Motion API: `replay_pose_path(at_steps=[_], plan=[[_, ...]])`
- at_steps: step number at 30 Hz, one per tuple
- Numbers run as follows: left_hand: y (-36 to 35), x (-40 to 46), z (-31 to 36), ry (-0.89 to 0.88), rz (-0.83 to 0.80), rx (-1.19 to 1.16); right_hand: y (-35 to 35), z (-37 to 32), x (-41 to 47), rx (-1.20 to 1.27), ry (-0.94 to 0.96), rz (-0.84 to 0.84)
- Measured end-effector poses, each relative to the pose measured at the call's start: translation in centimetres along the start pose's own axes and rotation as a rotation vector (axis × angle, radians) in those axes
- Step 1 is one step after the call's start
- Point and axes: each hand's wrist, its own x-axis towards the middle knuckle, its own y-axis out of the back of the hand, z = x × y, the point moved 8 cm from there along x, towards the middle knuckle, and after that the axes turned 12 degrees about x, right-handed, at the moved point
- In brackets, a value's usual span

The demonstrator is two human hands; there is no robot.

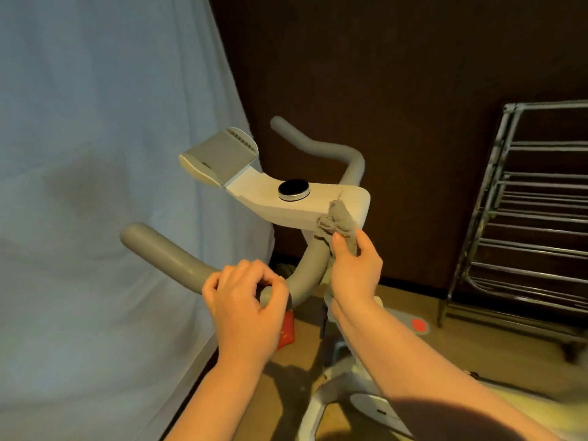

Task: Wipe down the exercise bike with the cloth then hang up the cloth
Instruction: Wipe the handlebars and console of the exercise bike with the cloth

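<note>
The exercise bike's white console (296,205) carries a round black knob (293,188) and a grey device holder (219,155). Grey handlebars (165,249) curve out to both sides. My right hand (354,268) grips a bunched grey cloth (339,226) and presses it against the console's near right corner. My left hand (245,300) curls round the left handlebar close to where it bends toward the stem. The white bike frame (337,389) shows below my arms.
A metal drying rack (525,218) with several horizontal bars stands at the right against a dark wall. A pale blue sheet (95,186) hangs at the left. A red object (286,329) lies on the wooden floor under the handlebar.
</note>
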Motion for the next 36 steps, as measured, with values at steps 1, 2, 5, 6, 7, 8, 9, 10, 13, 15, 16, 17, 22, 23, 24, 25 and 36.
replay_pose_path(at_steps=[1, 2, 5, 6, 7, 8, 9, 10, 13, 15, 16, 17, 22, 23, 24, 25, 36], plan=[[0.0, 0.0, 0.0, -0.018, -0.006, 0.003, 0.0, 0.4, -0.9, 0.001, 0.012, 0.021], [0.0, -0.1, 0.0, -0.036, -0.009, 0.002, 0.1, 0.6, -1.8, -0.004, 0.034, 0.034], [0.0, -0.1, -0.2, -0.076, -0.017, 0.0, 0.2, 0.8, -0.7, -0.053, 0.037, 0.037], [-0.1, -0.1, -0.2, -0.083, -0.024, -0.003, 0.2, 0.5, 0.4, -0.063, 0.014, 0.039], [-0.2, -0.1, -0.2, -0.09, -0.033, -0.008, -0.1, 0.1, 1.2, -0.066, -0.009, 0.03], [-0.2, -0.2, -0.2, -0.096, -0.04, -0.014, -0.2, 0.2, 1.3, -0.086, -0.009, 0.025], [-0.1, -0.2, -0.2, -0.103, -0.045, -0.02, -0.3, 0.2, 1.0, -0.147, 0.037, 0.006], [0.0, -0.3, -0.2, -0.11, -0.048, -0.027, -0.5, -0.1, 0.2, -0.224, 0.125, -0.038], [0.0, -0.2, -0.1, -0.131, -0.036, -0.03, -0.8, -1.0, -0.4, -0.403, 0.317, -0.249], [-0.1, -0.1, -0.2, -0.137, -0.025, -0.017, -0.8, -1.9, 1.6, -0.566, 0.335, -0.342], [-0.1, -0.1, -0.2, -0.136, -0.022, -0.011, -0.7, -2.4, 2.4, -0.644, 0.328, -0.345], [-0.1, -0.1, -0.2, -0.134, -0.02, -0.01, -0.6, -2.7, 2.5, -0.691, 0.306, -0.327], [0.2, -0.5, -0.3, -0.163, 0.013, -0.084, -2.3, -3.7, -5.3, -0.854, 0.446, -0.371], [0.3, -0.6, -0.4, -0.169, 0.023, -0.111, -2.7, -3.9, -6.6, -0.855, 0.477, -0.404], [0.5, -0.7, -0.5, -0.175, 0.027, -0.146, -2.9, -3.9, -7.3, -0.855, 0.497, -0.438], [0.7, -0.9, -0.6, -0.181, 0.021, -0.184, -2.9, -3.9, -7.6, -0.844, 0.506, -0.474], [2.9, -2.7, -5.1, 0.053, 0.068, -0.115, -5.8, -3.9, -8.6, -0.702, 0.652, -0.773]])
